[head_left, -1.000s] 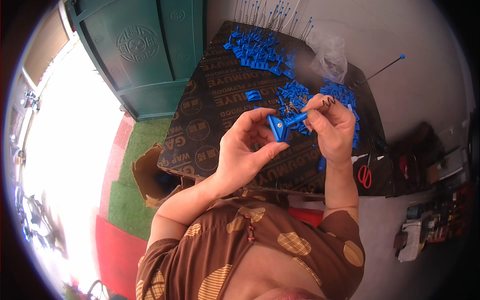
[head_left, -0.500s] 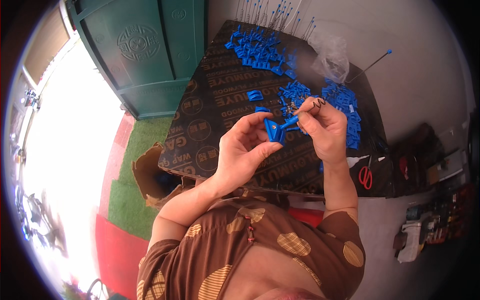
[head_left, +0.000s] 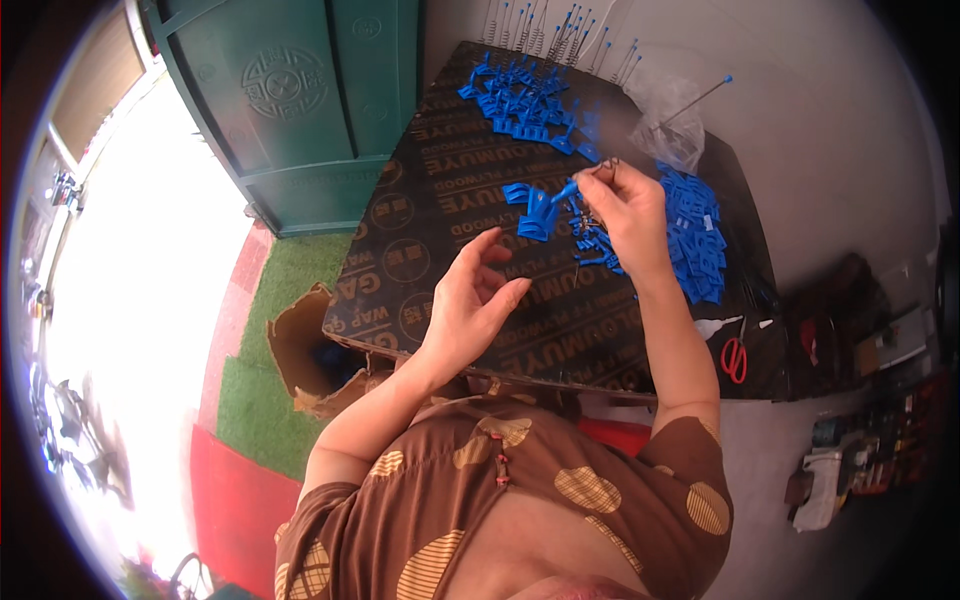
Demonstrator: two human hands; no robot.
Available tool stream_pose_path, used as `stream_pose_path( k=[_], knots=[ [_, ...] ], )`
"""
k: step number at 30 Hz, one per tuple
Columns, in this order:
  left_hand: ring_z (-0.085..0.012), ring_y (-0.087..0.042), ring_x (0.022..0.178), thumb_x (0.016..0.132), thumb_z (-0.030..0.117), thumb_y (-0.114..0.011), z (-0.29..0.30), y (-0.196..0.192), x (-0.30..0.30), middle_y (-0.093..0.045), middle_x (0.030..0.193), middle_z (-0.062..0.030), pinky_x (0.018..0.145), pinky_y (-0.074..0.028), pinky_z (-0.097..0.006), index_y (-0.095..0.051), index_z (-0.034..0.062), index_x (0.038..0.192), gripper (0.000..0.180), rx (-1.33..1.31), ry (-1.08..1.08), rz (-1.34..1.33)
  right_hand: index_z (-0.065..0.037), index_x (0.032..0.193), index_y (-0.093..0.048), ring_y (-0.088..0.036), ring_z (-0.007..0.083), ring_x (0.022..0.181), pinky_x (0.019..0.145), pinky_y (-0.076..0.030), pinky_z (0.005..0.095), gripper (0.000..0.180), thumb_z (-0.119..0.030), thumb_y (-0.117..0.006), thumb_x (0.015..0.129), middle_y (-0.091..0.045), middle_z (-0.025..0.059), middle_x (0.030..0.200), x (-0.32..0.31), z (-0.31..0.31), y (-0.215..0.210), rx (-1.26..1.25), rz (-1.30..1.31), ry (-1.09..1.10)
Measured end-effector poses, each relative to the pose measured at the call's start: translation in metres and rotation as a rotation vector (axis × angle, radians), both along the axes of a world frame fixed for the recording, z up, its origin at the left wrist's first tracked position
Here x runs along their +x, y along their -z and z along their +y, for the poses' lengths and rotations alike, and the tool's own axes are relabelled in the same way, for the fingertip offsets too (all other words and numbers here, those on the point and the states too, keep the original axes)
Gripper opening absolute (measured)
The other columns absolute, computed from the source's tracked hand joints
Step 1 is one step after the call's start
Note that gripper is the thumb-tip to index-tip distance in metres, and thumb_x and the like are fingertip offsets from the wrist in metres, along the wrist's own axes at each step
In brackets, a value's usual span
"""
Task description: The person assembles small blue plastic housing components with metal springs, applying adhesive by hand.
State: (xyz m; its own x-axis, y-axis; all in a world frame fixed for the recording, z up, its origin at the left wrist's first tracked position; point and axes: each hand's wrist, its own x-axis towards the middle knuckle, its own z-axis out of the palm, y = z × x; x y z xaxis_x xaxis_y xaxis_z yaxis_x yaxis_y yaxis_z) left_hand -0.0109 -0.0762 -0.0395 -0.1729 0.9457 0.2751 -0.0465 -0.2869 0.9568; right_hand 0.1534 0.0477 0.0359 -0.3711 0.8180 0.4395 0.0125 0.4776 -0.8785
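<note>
My right hand is closed in a pinch over the table, gripping a blue plastic stand by its narrow stem. A thin wire rod with a blue ball tip slants up and right beyond that hand; it appears to belong to the same piece, though my fingers hide the join. My left hand is held apart from the piece, empty, its fingers spread and curved. Close to the stand, small blue curved blocks lie on the dark tabletop, partly overlapped by it in view.
On the dark plywood table are a heap of blue stands, loose blue parts, a clear plastic bag and red-handled scissors. Spring rods stand at the far edge. An open cardboard box is at left.
My left hand has let go of the blue stand and drawn slightly back, opening its fingers. My right hand has carried the stand up and away, toward the far side of the table.
</note>
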Motion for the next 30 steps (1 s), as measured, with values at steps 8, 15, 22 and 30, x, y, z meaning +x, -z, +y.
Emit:
stream_pose_path(
  k=[8,15,22,30],
  knots=[
    [-0.0046,-0.054,0.064,0.084,0.002,-0.063,-0.019,0.033,-0.001,-0.064,0.09,-0.0051,0.058,-0.046,-0.021,-0.057,-0.0023,0.114,0.031,-0.093,-0.048,0.253,0.004,0.08,-0.065,-0.047,0.005,0.059,0.053,-0.038,0.0249,0.021,-0.016,-0.067,0.083,-0.057,0.0004,0.062,-0.018,0.099,0.04,0.161,-0.122,0.191],
    [-0.0123,-0.059,0.061,0.086,0.003,-0.061,-0.022,0.034,-0.005,-0.06,0.084,-0.0092,0.055,-0.047,-0.024,-0.06,-0.0028,0.106,0.022,0.023,-0.055,0.263,0.004,0.08,-0.067,-0.06,0.0179,0.062,0.059,-0.046,0.0315,0.024,-0.02,-0.068,0.078,-0.064,0.013,0.067,-0.043,0.151,0.065,0.224,-0.338,0.32],
    [-0.013,-0.06,0.062,0.086,0.002,-0.059,-0.022,0.038,-0.007,-0.06,0.083,-0.0094,0.055,-0.048,-0.025,-0.06,-0.0026,0.105,0.02,0.046,-0.042,0.227,0.001,0.081,-0.069,-0.066,0.0296,0.069,0.064,-0.049,0.036,0.024,-0.022,-0.068,0.077,-0.066,0.0178,0.072,-0.058,0.173,0.078,0.303,-0.497,0.376],
    [-0.0123,-0.062,0.07,0.086,0.001,-0.059,-0.023,0.034,-0.011,-0.061,0.085,-0.0094,0.063,-0.05,-0.024,-0.061,-0.0035,0.106,0.02,0.001,0.006,0.231,0.001,0.08,-0.069,-0.065,0.0315,0.069,0.063,-0.049,0.0366,0.022,-0.021,-0.068,0.077,-0.066,0.0176,0.072,-0.067,0.18,0.087,0.398,-0.495,0.381]
  ],
)
